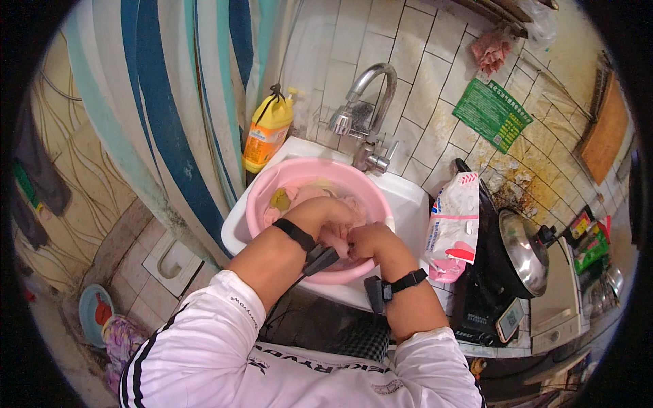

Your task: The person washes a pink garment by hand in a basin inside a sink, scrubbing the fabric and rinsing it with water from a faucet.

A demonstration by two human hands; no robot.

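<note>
A pink plastic basin (377, 191) rests in the white sink (408, 191), below the curved metal faucet (385, 97). Wet pink cloth (306, 196) lies inside it, with a yellow-green piece (280, 199) at the left. My left hand (339, 219) is bent inward over the cloth, its fingers partly hidden by my forearm. My right hand (362, 242) is curled at the basin's near right side, closed on a bunched part of the pink cloth (334, 242). The two hands are close together. A black strap with a small dark device sits on each forearm.
A yellow jug (268, 132) stands at the sink's back left corner, beside a striped curtain (168, 127). Right of the sink are a white and pink plastic package (453, 224), a black stove (474, 301), a lidded pan (523, 255) and a phone (510, 320).
</note>
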